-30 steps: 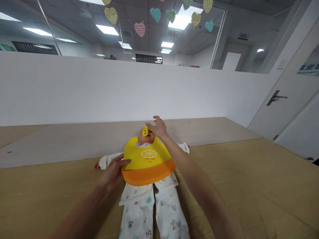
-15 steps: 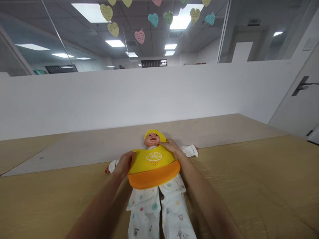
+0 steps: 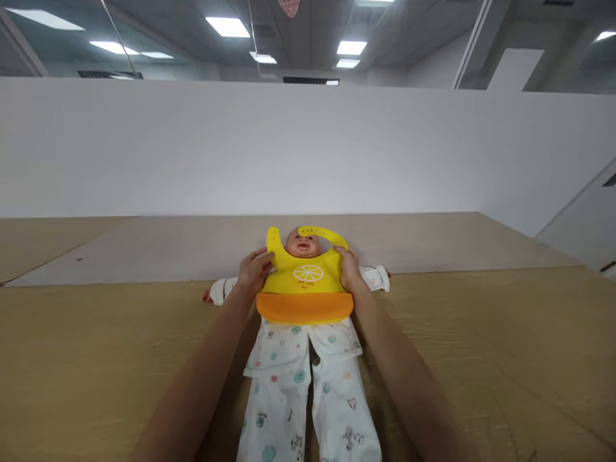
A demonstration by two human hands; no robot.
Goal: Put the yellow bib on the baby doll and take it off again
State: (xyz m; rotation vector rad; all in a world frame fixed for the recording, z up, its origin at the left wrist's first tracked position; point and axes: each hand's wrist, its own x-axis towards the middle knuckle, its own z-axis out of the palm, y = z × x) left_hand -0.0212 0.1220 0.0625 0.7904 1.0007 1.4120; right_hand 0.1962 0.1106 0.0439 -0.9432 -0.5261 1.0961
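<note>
A yellow bib [image 3: 283, 276] with an orange catch pocket and a printed citrus slice lies over the chest of a baby doll [image 3: 312, 385]. The doll is on its back in white patterned clothes, arms spread sideways. My left hand [image 3: 256, 271] pinches the bib's left upper edge, below its upright strap. On the opposite side my right hand [image 3: 349, 266] grips the upper corner, near the base of the longer strap. That strap curves across the doll's forehead with its end free. Both neck straps are apart from each other.
The doll lies on a tan tabletop [image 3: 481, 346], its head on a greyish strip [image 3: 423, 240] along the back. Behind rises a white wall [image 3: 308, 147] with glass panes above. A door [image 3: 587, 218] stands at the far right.
My left hand has moved up along the bib's edge. The bib sits straighter, and its left strap now stands up. The right strap has shifted over the doll's forehead. The view has tilted down.
</note>
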